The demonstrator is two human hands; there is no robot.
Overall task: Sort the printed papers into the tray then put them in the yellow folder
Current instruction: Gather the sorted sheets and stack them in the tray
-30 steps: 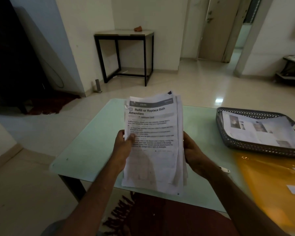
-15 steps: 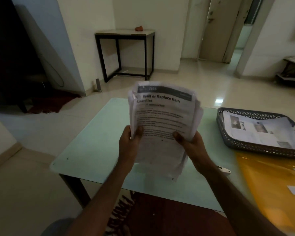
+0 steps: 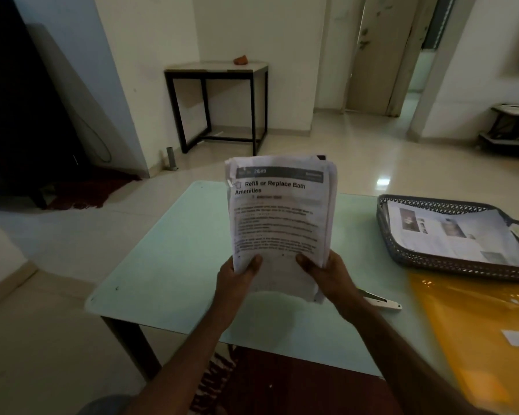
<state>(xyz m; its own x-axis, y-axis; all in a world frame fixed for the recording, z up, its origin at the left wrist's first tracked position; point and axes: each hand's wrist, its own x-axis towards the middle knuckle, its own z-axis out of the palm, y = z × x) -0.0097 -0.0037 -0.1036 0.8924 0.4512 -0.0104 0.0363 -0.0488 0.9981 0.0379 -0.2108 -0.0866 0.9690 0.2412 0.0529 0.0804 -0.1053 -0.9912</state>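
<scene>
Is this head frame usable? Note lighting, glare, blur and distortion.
Head view: dim room; the heading on the paper stack reads clearly, its body text is smeared; a glare spot shines on the floor; the yellow folder is soft; wide-angle distortion tilts the door.

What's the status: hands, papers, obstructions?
Left hand and right hand grip the papers, upright over the table. Tray holds sheets; yellow folder lies beside it. Nothing between papers and tray.

dim room | floor point(image 3: 382, 182) glare | soft blur | edges bowed
</scene>
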